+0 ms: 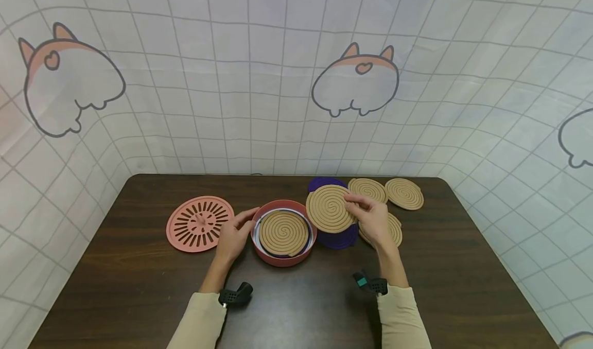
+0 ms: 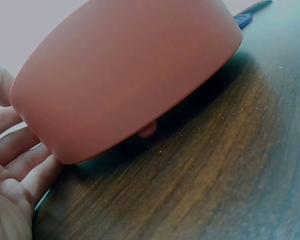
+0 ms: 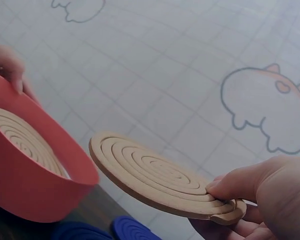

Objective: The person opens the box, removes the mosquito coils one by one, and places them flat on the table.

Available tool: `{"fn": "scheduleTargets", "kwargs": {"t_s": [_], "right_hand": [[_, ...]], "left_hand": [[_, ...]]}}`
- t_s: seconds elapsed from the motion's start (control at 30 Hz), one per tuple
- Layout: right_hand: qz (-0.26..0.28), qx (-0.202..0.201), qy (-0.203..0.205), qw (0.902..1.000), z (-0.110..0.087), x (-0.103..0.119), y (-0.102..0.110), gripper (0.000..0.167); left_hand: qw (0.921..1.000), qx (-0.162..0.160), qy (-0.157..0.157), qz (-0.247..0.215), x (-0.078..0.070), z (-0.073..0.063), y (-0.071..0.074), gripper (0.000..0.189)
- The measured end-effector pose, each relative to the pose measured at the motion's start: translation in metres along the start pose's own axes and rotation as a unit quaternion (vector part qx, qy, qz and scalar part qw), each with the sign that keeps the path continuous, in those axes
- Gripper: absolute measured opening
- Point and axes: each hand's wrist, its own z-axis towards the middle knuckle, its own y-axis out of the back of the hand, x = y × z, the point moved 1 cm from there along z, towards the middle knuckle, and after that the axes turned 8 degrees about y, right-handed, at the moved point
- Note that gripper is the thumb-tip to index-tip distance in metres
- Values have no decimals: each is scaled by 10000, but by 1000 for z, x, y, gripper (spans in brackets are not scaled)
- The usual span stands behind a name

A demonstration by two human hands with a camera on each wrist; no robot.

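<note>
My right hand (image 1: 373, 222) pinches the edge of a tan mosquito coil (image 1: 330, 209), thumb on top and fingers beneath. In the right wrist view the coil (image 3: 157, 172) is held up, tilted, just right of the red container. My left hand (image 1: 233, 237) holds the left rim of that round red container (image 1: 283, 262). Its fingers (image 2: 20, 145) lie along the outer wall in the left wrist view, with the thumb at the rim. Inside the container, another tan coil (image 1: 283, 232) lies on top, with a dark edge and a white surface showing around it.
A pink slotted lid (image 1: 200, 210) with a small knob lies left of the container. Purple-blue coils (image 1: 337, 240) lie under and behind the held coil. More tan coils (image 1: 404, 193) are spread at the right back of the dark wooden table (image 1: 296, 308). A patterned curtain stands behind.
</note>
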Motion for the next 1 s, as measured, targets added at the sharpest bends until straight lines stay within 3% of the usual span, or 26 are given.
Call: {"fn": "scheduleTargets", "kwargs": {"t_s": [0.37, 0.73, 1.0], "right_hand": [[-208, -59, -309, 9993, 1, -1, 18, 31], [-420, -473, -422, 9971, -1, -8, 40, 32], [-86, -938, -566, 9939, 0, -12, 52, 32]], "left_hand": [[10000, -27, -6, -44, 1, 0, 0, 33], [10000, 30, -43, -40, 3, 1, 0, 33], [10000, -17, -20, 31, 1, 1, 0, 34]]}}
